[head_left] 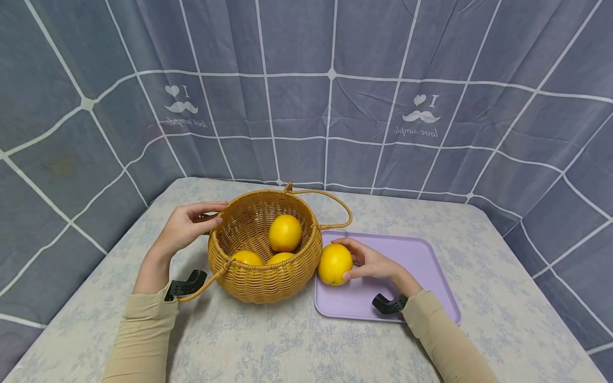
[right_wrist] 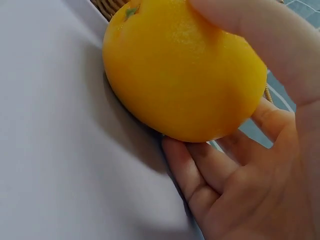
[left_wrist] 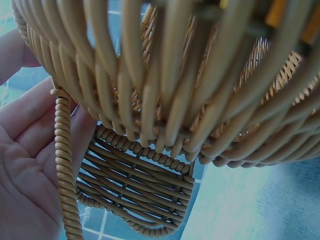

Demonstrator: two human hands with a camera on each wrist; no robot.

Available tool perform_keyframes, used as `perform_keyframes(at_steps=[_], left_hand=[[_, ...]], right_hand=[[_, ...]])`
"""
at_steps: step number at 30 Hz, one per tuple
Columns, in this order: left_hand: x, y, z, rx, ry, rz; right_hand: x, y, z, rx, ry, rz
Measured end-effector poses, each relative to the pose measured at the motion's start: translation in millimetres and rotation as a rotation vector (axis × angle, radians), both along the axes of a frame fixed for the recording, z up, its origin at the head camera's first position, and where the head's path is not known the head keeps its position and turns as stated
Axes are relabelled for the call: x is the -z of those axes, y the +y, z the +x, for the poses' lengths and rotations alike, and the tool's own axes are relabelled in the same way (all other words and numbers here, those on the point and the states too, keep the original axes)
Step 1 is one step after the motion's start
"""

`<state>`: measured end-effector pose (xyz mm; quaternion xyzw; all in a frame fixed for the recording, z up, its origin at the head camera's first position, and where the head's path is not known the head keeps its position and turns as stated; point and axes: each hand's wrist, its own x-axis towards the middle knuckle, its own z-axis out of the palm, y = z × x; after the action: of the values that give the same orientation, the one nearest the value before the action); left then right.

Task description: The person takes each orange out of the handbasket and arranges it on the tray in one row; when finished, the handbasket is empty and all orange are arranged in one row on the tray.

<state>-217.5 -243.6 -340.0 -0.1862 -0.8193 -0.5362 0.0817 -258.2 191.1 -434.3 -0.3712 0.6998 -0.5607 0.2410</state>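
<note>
Fingers (right_wrist: 200, 185) of the right hand (head_left: 375, 263) curl round an orange (head_left: 334, 264) on the tray's (head_left: 421, 260) left edge, just beside the basket (head_left: 263, 276). Left hand (head_left: 184, 229) rests with loose fingers against the basket's rim. Three oranges (head_left: 284, 232) lie inside. Most of the tray and the table (head_left: 287, 340) lie bare. Round fruit, no long axis; its stem end faces the basket.

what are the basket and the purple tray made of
The basket looks like woven wicker or rattan, tan with a slight sheen: round canes and a cord-wrapped handle show in the left wrist view. The tray looks like matte lilac plastic: smooth, uniform, with a rounded raised rim, though the material cannot be confirmed.
</note>
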Motion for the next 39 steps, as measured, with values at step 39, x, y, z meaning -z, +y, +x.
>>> perform_keyframes(at_steps=[39], left_hand=[[-2.0,-1.8,2.6,-0.019,0.008,-0.054]], right_hand=[[0.5,-1.0,1.8,0.021,-0.03,-0.02]])
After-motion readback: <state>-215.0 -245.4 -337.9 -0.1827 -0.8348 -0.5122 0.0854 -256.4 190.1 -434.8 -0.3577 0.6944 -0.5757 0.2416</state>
